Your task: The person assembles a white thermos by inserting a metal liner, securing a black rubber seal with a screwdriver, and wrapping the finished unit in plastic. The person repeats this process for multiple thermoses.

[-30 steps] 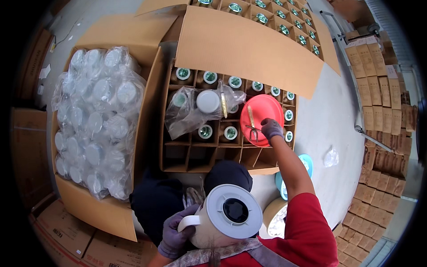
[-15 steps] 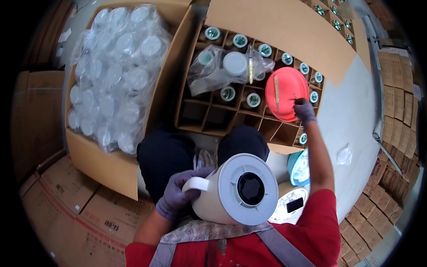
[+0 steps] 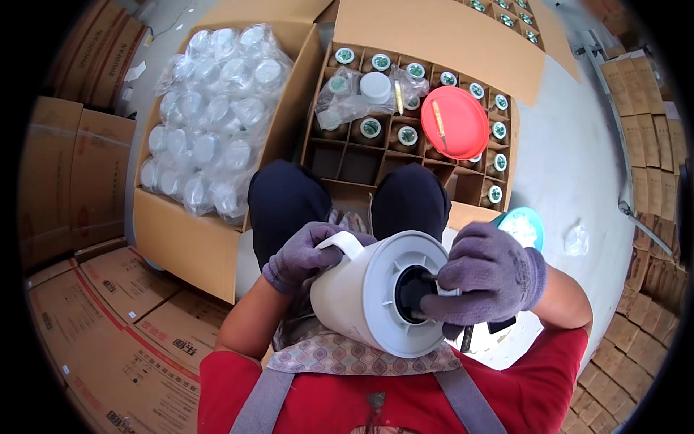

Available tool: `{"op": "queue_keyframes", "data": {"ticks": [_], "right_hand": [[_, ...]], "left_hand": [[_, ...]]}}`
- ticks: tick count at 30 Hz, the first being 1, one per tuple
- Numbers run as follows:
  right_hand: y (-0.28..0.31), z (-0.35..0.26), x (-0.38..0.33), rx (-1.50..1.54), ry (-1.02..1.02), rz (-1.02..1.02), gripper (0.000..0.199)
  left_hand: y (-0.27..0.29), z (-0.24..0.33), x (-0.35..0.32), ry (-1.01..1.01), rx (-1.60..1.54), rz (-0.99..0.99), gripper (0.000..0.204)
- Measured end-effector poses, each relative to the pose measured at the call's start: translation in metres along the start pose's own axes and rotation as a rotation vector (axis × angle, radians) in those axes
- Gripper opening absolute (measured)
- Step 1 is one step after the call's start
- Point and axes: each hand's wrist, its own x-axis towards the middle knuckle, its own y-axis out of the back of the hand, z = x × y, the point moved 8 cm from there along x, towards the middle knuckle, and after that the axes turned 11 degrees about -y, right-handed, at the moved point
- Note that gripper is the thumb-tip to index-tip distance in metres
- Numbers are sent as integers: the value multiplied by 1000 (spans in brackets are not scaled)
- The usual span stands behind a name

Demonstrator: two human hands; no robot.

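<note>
A white jug (image 3: 338, 304) lies tilted across my lap, its round grey base (image 3: 383, 296) turned up and to the right. The fingers of my gloved left hand (image 3: 300, 257) are closed around its white handle (image 3: 348, 242). My gloved right hand (image 3: 499, 278) is at the base, fingers bent together over the edge of the black round recess (image 3: 412, 293). A small pale bit shows by those fingers, too hidden to name. Beyond my knees, a red round dish (image 3: 470, 130) rests on a divided carton (image 3: 318, 160), with a thin yellowish strip-like tool (image 3: 439, 123) in it.
Several green-topped bottle-like pieces (image 3: 370, 128) stand in the carton's compartments. Left of it, an open box (image 3: 191, 246) holds plastic-wrapped pale round pieces (image 3: 206, 148). At right are a turquoise basin (image 3: 536, 226) and a crumpled plastic bag (image 3: 576, 240). Stacked cartons (image 3: 148, 318) flank me.
My right hand has come back from the red dish to the jug's base. My left hand stays on the handle. The head view has shifted.
</note>
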Motion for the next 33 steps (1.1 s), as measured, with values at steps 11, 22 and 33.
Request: {"op": "queue_keyframes", "data": {"ticks": [11,22,33], "right_hand": [[-22,-58,-32,-67,172,-20,34],[-85,4,-112,1228,-1659,97,22],[-42,-63,-39,-232,400,-162,32]], "left_hand": [[-33,12,-41,-92,342,-84,46],[-39,26,-95,-687,662,122,16],[-24,19,-44,-133,378,-86,44]]}}
